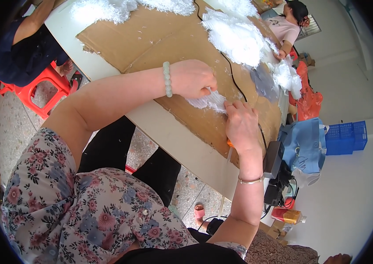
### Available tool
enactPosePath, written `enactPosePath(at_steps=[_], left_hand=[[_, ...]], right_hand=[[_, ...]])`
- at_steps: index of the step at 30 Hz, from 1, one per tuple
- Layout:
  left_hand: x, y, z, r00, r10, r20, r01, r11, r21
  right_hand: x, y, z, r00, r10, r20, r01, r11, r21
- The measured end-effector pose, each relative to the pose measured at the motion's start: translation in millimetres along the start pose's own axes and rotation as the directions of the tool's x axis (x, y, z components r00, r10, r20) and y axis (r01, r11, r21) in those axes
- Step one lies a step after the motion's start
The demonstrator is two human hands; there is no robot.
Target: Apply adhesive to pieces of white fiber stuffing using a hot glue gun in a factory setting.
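A white ribbed, frayed piece [210, 101] lies low over the cardboard [169, 48] between my hands. My left hand [193, 79], below a pale beaded bracelet, is closed with its fingertips pinching the upper edge of that piece. At its right end is my right hand [243, 125], with bent fingers touching the piece. A small orange part [230, 143] shows under the right palm; the rest of it is hidden by the hand. Loose white scraps lie beneath and around the piece.
Heaps of shredded white material [232, 37] cover the table's far side. A black cord [235, 81] crosses the cardboard. At right hang a blue bag [303, 145] and a red plastic bag [308, 94]. Other people sit at far left, on a red stool [41, 90], and far right.
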State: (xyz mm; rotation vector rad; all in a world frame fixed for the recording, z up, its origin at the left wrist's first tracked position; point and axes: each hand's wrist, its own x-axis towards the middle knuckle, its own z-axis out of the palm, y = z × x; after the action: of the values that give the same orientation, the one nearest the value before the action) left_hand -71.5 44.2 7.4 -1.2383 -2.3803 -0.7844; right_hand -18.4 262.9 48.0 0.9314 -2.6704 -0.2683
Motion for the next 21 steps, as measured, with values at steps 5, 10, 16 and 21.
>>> enactPosePath(at_steps=[5,10,16,21], left_hand=[[8.6,-10.1,-13.8,0.965,-0.124,-0.231,0.083,0.98,-0.183],[4.6,4.1,-28.9,0.982,-0.153,-0.113,0.118,0.956,-0.269],[-24.7,29.1,-38.4,0.99,0.019,0.14,-0.043,0.984,0.171],[-48.3,31.7,-43.9,0.987,0.102,0.125,-0.118,0.985,0.127]], right_hand=[[1.3,3.9,-6.7,0.994,0.028,-0.106,-0.025,0.999,0.036],[11.9,1.5,-3.1,0.991,-0.046,-0.123,0.062,0.989,0.134],[20.1,5.9,-4.3,0.989,-0.132,-0.058,0.143,0.958,0.247],[23.9,6.3,-6.9,0.99,-0.142,-0.01,0.139,0.953,0.269]])
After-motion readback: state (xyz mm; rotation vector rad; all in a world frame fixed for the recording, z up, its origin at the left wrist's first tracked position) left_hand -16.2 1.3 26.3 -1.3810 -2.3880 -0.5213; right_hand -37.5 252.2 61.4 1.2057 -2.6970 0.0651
